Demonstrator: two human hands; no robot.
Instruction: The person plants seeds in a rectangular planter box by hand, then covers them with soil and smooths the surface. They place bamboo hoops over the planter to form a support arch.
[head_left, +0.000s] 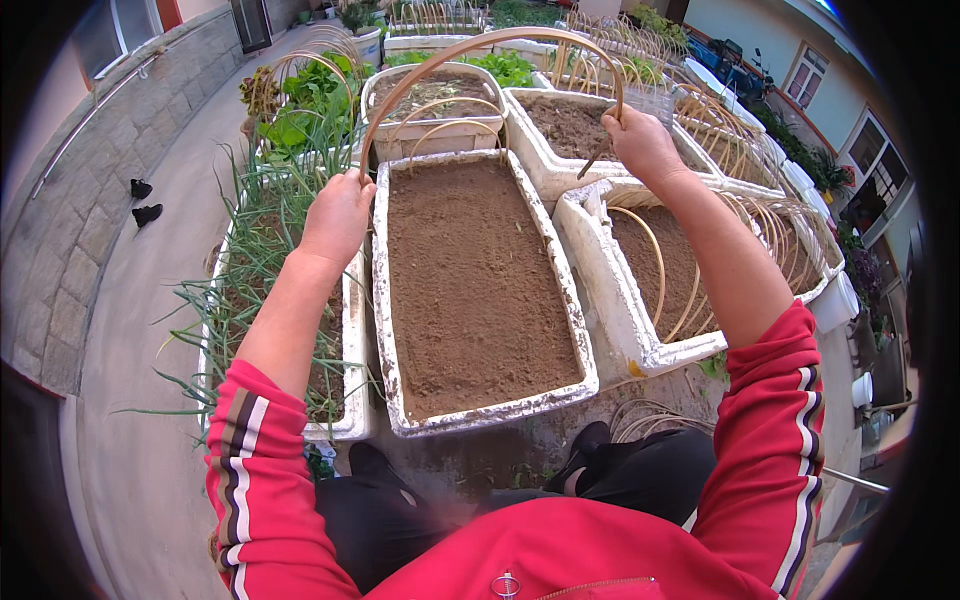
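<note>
A thin, flexible brown strip, probably bamboo or cane (491, 34), is bent into a tall arch between my hands. My left hand (337, 214) grips one end above the left rim of a white foam planter box (381, 300) filled with smooth brown soil (480, 285). Around the strip near its other end my right hand (641, 142) is closed, over the boxes to the right, with the dark tip sticking out below it. Two thin pale hoops (457, 124) stand at the far end of the soil box.
Green onions (277, 225) grow in a box along the left. Foam boxes with soil and pale hoops (660, 262) stand at the right. Coiled strips (645, 420) lie on the ground by my feet. A bucket (834, 304) is farther right.
</note>
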